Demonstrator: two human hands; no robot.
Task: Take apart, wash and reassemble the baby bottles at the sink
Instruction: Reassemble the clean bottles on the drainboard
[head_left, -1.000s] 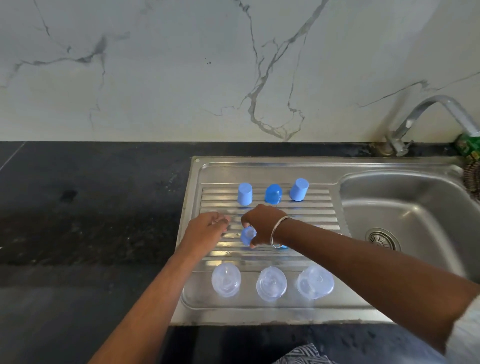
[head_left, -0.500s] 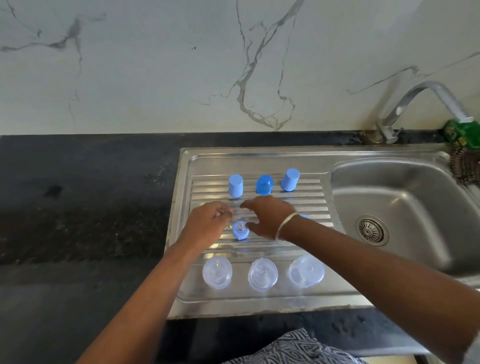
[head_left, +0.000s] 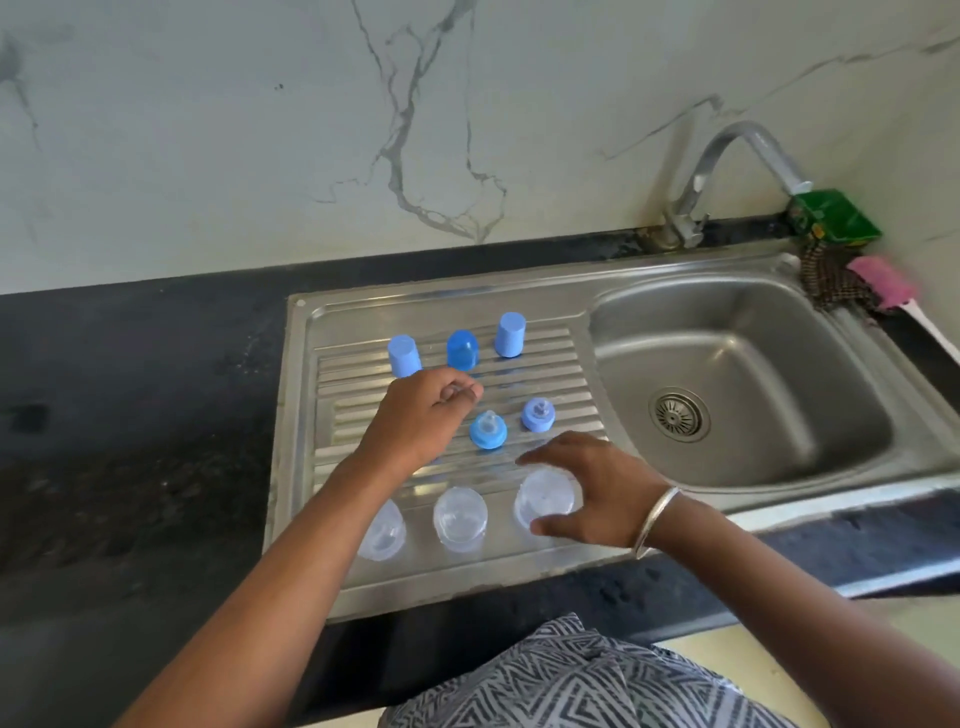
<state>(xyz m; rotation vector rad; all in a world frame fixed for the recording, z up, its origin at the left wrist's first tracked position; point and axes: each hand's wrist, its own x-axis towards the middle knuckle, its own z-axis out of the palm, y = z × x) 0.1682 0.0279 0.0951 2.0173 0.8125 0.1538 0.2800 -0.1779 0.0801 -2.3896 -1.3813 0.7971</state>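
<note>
On the steel drainboard (head_left: 301, 426) three blue caps stand in a back row: left (head_left: 404, 356), middle (head_left: 462, 350), right (head_left: 509, 334). Two blue collars with clear nipples sit in the middle row, one (head_left: 488, 430) beside the other (head_left: 538, 414). Three clear bottles stand upside down along the front: left (head_left: 383, 531), middle (head_left: 460, 517), right (head_left: 545, 498). My left hand (head_left: 421, 418) hovers over the middle row's left end with fingers curled and fingertips together; what lies under it is hidden. My right hand (head_left: 592, 493) spreads over the right bottle, thumb and fingers apart.
The sink basin (head_left: 737, 374) with its drain (head_left: 678, 414) lies to the right, under a curved tap (head_left: 727, 156). A green pack (head_left: 831, 217), a scrubber (head_left: 831, 283) and a pink brush (head_left: 883, 283) sit at the far right corner. Black counter (head_left: 130, 415) stretches left.
My right hand has left the middle collar and drawn back toward me over the right clear bottle, uncovering both collars. My left hand stays roughly in place. The view has tilted down.
</note>
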